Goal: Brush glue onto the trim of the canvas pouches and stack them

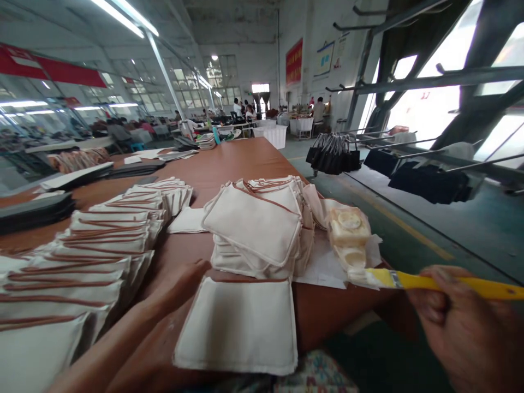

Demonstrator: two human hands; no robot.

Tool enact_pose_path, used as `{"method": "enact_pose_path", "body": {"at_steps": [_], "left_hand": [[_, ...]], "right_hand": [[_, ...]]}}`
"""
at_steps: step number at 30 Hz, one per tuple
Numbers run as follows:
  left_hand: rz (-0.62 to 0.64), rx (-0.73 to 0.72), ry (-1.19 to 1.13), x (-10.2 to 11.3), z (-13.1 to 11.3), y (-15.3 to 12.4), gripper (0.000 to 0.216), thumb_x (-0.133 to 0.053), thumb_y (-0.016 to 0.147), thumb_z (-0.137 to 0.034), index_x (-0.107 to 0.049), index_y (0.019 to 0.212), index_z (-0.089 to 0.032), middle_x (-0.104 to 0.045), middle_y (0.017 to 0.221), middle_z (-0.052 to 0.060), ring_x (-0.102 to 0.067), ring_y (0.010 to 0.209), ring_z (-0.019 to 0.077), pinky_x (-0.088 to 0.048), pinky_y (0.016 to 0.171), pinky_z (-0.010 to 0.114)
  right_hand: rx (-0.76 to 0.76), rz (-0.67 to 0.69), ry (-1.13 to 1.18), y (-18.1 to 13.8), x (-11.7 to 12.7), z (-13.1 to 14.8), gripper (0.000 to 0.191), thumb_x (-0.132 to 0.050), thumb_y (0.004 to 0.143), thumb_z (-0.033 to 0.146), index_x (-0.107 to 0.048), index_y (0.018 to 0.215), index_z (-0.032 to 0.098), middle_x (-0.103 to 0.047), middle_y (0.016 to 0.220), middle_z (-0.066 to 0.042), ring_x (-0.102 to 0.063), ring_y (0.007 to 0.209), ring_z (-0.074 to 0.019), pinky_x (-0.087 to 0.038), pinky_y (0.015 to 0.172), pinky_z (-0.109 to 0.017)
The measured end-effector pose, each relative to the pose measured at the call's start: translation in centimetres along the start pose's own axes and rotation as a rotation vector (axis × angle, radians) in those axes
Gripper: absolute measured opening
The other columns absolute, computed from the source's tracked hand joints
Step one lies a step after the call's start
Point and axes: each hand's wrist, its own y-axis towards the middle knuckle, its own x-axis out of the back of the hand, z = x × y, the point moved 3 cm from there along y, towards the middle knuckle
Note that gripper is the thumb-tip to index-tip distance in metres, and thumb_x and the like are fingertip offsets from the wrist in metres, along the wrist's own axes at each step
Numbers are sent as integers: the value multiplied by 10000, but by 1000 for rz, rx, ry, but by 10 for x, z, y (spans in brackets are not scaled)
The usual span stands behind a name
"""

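My right hand grips the yellow handle of a flat paintbrush. The brush's bristles, coated in white, touch the lower end of a glue-smeared plastic container at the table's right edge. From the lower left my left forearm reaches in. My left hand is beside the upper left corner of a cream fabric pouch with brown trim; its fingers are blurred and partly hidden. The pouch lies flat in front of me. Just beyond it stands a pile of similar pouches.
A long row of overlapping cream pouches runs along the left. White paper lies beneath the container. Dark flat pieces are stacked on the brown table at far left. Racks with black pieces stand right; people sit farther back.
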Motion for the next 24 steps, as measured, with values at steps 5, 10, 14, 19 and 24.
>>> {"method": "enact_pose_path", "body": {"at_steps": [5, 10, 14, 19, 24], "left_hand": [[95, -179, -44, -64, -108, 44, 238, -462, 994, -349, -667, 1059, -248, -705, 1066, 70, -655, 1014, 244, -472, 910, 341], [60, -84, -59, -104, -147, 71, 299, -480, 988, -354, -643, 1154, -166, -660, 1225, 191, -571, 1202, 359, -399, 1024, 495], [166, -72, -138, -112, -141, 72, 305, -591, 915, -420, -678, 1102, -194, -717, 1121, 144, -635, 1105, 340, -452, 928, 429], [370, -157, -334, -108, -135, 67, 244, -670, 815, -433, -753, 792, -204, -711, 726, 27, -637, 709, 201, -423, 672, 259], [423, -183, -618, -99, -136, 56, 283, -627, 823, -413, -756, 816, -161, -617, 665, -21, -513, 651, 135, -361, 625, 221]], "right_hand": [[-338, -18, 333, -13, -30, -31, 327, -728, 885, 379, -519, 714, 194, -377, 590, 39, -320, 513, -106, -321, 441, -194], [-409, 45, 376, -28, -28, -65, 369, -781, 875, 382, -506, 721, 190, -411, 611, 45, -330, 514, -97, -351, 454, -188], [-455, 56, 299, -40, -29, -96, 356, -784, 866, 443, -535, 819, 193, -436, 628, 51, -341, 500, -96, -314, 430, -190], [-437, 103, 200, -52, -46, -124, 427, -795, 839, 534, -556, 873, 183, -409, 620, 60, -335, 498, -105, -273, 417, -213], [-359, 163, 126, -55, -54, -121, 390, -711, 918, 530, -565, 917, 168, -406, 620, 60, -350, 512, -115, -298, 444, -234]]}}
